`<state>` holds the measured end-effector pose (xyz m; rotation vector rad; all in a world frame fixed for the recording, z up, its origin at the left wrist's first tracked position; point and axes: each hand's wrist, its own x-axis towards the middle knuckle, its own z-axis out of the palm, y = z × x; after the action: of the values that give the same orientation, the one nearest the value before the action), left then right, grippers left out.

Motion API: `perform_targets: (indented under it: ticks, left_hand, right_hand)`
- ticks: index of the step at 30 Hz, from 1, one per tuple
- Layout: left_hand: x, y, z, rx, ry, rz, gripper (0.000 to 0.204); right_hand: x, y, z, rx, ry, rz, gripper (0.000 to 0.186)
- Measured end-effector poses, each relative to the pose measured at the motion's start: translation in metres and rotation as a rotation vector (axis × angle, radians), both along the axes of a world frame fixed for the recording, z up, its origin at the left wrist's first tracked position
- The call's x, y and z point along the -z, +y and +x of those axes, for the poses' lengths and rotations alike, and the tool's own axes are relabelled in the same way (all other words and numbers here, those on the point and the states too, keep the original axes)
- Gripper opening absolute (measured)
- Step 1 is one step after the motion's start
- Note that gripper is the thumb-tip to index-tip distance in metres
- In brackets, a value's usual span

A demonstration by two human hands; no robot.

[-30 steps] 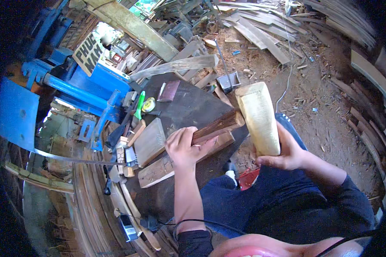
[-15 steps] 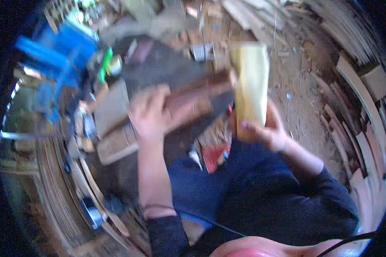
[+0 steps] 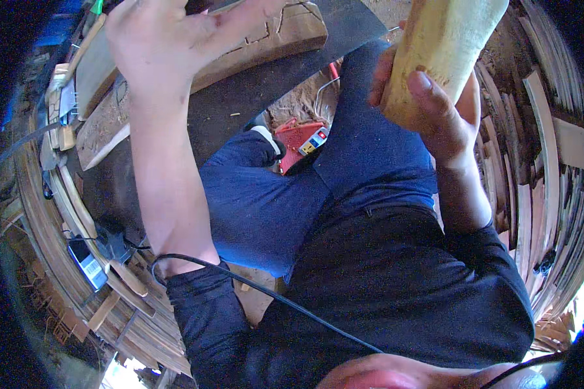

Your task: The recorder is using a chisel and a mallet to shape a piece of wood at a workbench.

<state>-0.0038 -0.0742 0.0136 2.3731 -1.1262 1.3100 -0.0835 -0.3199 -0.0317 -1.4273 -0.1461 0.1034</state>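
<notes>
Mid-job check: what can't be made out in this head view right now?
Left hand: fingers, and anything they hold, cut off by the head view's top edge.
Wooden block: upper end cut off, same view and edge.
Right hand: some fingers hidden behind the block, head view.
Plank: middle hidden behind the left forearm, head view.

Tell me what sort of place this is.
Most likely a woodworking shop: long planks are stacked along the right side, a thick wooden piece lies on a dark work surface, and the right hand grips a pale block that looks like wood.
</notes>
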Motion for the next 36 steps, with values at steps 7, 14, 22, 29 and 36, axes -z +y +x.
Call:
perform_targets:
  ticks: [7, 14, 22, 29, 36]
  left_hand:
    - [-0.015, 0.027, -0.009, -0.265, 0.044, -0.026, 0.038]
    - [0.005, 0.023, -0.011, -0.13, 0.164, -0.141, 0.047]
    - [-0.008, 0.015, -0.019, -0.143, 0.176, -0.087, 0.046]
    - [-0.008, 0.009, -0.01, -0.122, 0.227, -0.062, 0.048]
    - [-0.004, 0.026, -0.013, -0.186, 0.176, -0.172, 0.054]
  right_hand:
    - [-0.019, -0.002, 0.008, -0.069, 0.033, 0.177, 0.054]
    - [-0.005, -0.005, 0.016, -0.146, 0.135, 0.297, 0.065]
    - [-0.01, 0.005, 0.025, -0.209, 0.011, 0.41, 0.06]
    - [-0.001, 0.014, 0.037, -0.245, -0.019, 0.384, 0.067]
    - [-0.021, 0.044, 0.06, -0.115, -0.389, 0.472, 0.074]
